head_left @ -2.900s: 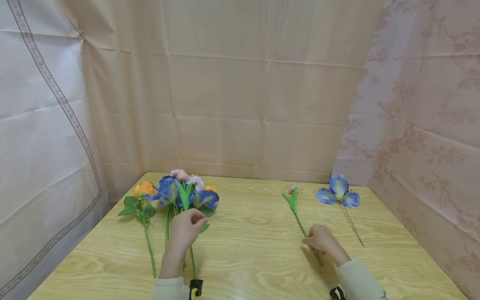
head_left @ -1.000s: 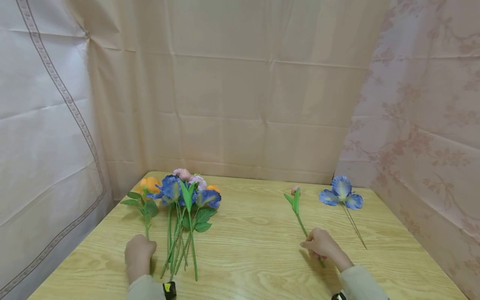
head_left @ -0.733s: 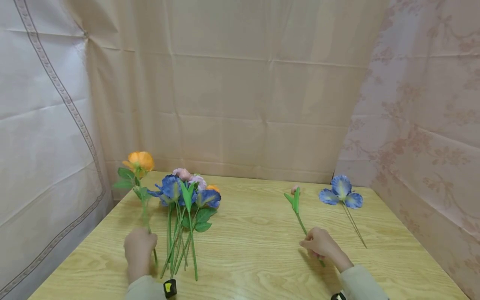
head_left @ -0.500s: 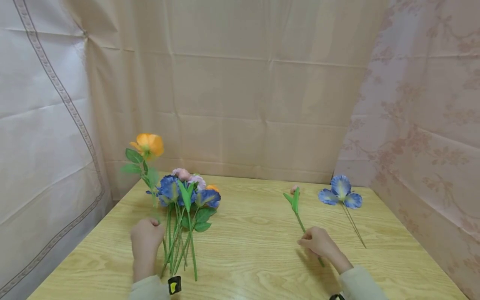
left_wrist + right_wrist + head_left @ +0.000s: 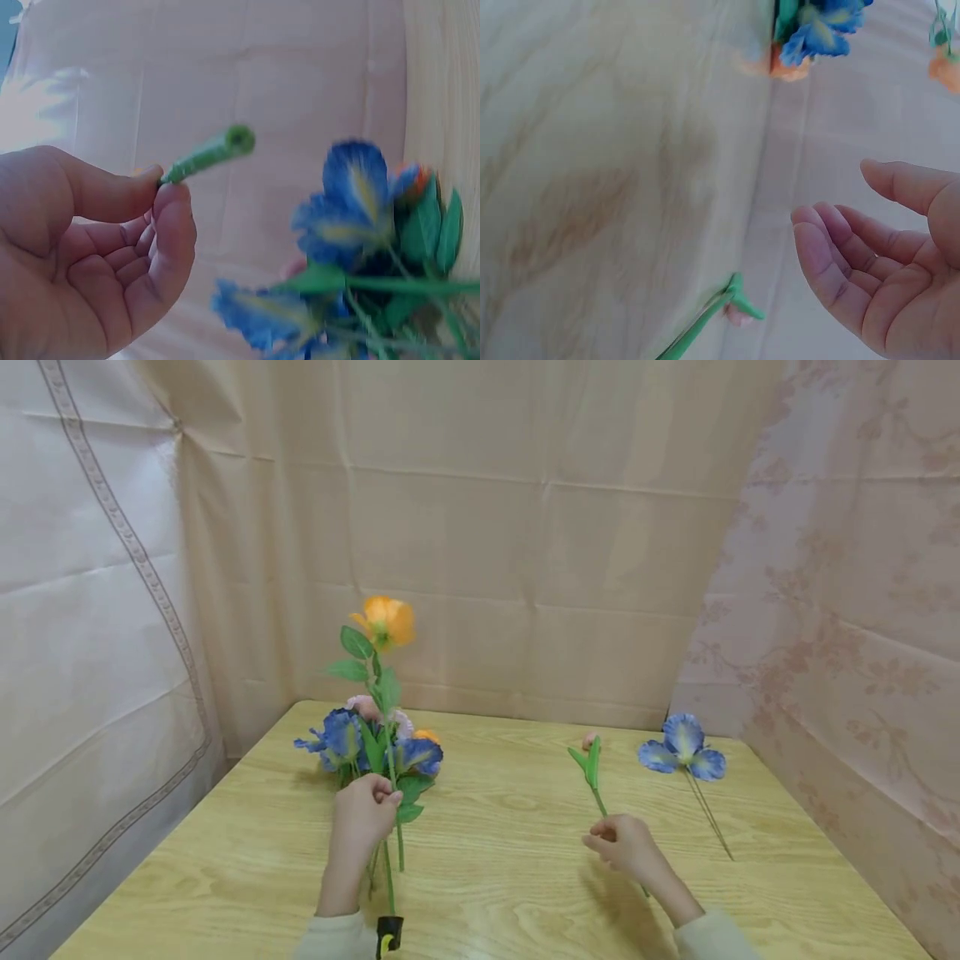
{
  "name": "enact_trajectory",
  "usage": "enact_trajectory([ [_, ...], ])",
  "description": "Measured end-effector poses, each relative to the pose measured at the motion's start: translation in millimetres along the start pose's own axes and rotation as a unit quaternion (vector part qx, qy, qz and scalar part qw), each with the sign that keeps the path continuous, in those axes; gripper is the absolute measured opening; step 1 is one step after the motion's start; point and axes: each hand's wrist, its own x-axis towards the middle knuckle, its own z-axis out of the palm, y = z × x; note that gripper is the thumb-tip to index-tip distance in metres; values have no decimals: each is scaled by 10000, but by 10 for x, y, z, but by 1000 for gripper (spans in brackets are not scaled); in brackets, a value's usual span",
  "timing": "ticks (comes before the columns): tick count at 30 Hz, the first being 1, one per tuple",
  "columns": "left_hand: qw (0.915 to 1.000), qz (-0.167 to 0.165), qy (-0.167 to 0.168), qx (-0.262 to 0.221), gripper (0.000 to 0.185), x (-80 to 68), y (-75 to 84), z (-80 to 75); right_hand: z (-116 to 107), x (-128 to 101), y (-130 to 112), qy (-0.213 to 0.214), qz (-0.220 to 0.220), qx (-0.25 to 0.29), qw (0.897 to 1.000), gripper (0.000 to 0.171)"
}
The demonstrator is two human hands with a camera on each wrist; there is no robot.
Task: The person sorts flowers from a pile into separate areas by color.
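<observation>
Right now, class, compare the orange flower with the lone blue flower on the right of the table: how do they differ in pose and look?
The orange flower stands upright, pinched by the left hand; the blue flower lies flat on the table, untouched. The orange flower has a green stem with broad leaves; the blue flower has a thin, dark, leafless stem. Both are single artificial-looking stems.

No text, label, brand, number or sign can be read anywhere in these views.
</observation>
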Motion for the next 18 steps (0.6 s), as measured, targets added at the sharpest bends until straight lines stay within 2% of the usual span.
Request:
enact_trajectory([
  [4,9984,165,-247,-485,7,-47,126,93,-3,-48,-87,-115,-320,184,9993,21],
  [8,9933,250,-581,-966,6,-80,214,187,5,-84,-191,-196,-566,280,9978,24],
  [15,9827,372,-1150,-1405,5,-124,300,337,65,-158,-351,-27,-1044,-292,9941,23],
  [18,9773,443,-1370,-1551,6,-155,335,390,91,-198,-410,-61,-1256,-277,9917,25],
])
